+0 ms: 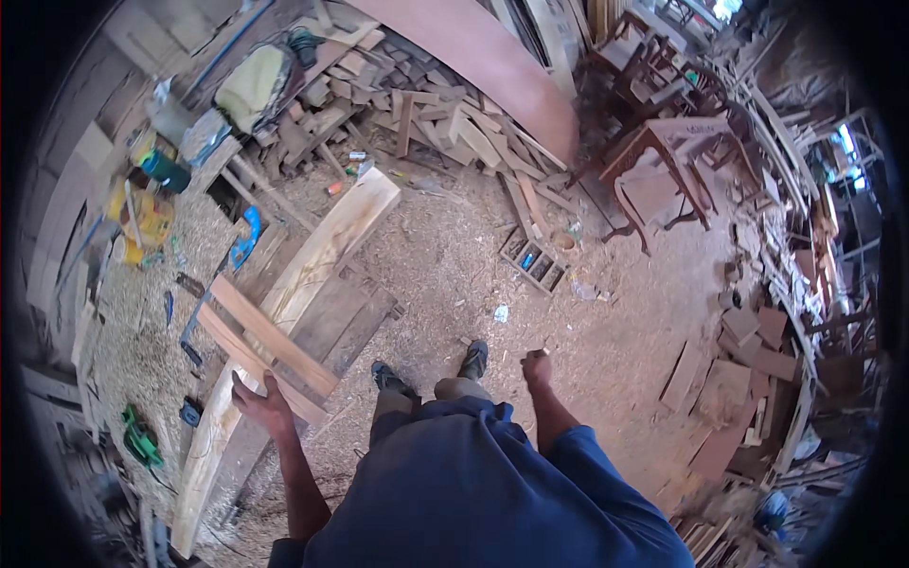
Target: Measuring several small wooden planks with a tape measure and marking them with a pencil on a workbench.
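Observation:
My left hand (265,407) is at the lower left over a long pale board (369,199), beside the end of two narrow reddish planks (275,331) lying across it; its fingers are apart, and I cannot tell whether they touch the wood. My right hand (537,374) hangs right of my feet above the shaving-covered floor, fingers curled around something small that I cannot make out. The long board rests diagonally over a darker wooden platform (336,317). A blue-handled tool (244,237), a dark tape measure (190,411) and a green power tool (140,435) lie left of the boards.
Offcuts (454,133) are heaped behind, near a big curved pink sheet (511,76). A slatted crate (535,265) sits ahead. Carved chairs and tables (668,170) stand back right. Loose panels (729,388) lie along the right. Yellow containers (133,213) stand at left.

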Demonstrator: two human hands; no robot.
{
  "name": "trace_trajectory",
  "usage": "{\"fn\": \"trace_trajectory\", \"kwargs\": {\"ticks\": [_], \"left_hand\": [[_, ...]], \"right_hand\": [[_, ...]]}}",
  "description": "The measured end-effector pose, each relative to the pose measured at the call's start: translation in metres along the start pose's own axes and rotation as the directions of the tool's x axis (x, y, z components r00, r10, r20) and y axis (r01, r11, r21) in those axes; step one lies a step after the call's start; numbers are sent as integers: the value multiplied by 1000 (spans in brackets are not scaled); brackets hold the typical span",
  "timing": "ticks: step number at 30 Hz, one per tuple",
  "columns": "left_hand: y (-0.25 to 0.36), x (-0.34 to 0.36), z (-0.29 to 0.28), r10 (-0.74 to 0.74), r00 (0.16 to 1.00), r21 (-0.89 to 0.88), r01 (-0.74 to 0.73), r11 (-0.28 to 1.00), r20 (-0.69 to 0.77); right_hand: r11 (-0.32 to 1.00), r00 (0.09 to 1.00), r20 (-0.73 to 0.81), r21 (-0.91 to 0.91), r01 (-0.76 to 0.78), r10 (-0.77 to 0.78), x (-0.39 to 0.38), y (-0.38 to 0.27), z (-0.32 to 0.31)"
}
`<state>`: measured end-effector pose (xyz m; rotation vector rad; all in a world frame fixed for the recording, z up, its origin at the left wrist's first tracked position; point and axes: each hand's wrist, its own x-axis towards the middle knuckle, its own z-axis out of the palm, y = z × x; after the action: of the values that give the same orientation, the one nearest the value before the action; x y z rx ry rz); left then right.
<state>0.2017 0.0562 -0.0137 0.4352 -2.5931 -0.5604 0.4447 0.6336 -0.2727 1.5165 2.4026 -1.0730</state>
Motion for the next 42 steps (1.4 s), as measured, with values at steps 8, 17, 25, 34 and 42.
{"fn": "trace_trajectory", "kwargs": {"ticks": [8,17,25,34,42], "left_hand": [[172,-103,28,287,903,-73,-279,958,320],[260,-134,71,433,744,-238,-361,902,509],[287,-94,116,365,733,-253,-266,930,573],[413,-34,211,501,454,-476,-178,861,737],[544,-17,305,659,199,-582,-333,742,725]], "right_hand": [[735,892,281,505,-452,355,5,80,-55],[693,857,421,522,-497,297,53,97,-61],[639,831,480,553,-535,281,138,24,-83],[692,869,399,539,-481,293,237,-65,-110],[737,833,467,443,-511,297,333,-137,-71]]}}
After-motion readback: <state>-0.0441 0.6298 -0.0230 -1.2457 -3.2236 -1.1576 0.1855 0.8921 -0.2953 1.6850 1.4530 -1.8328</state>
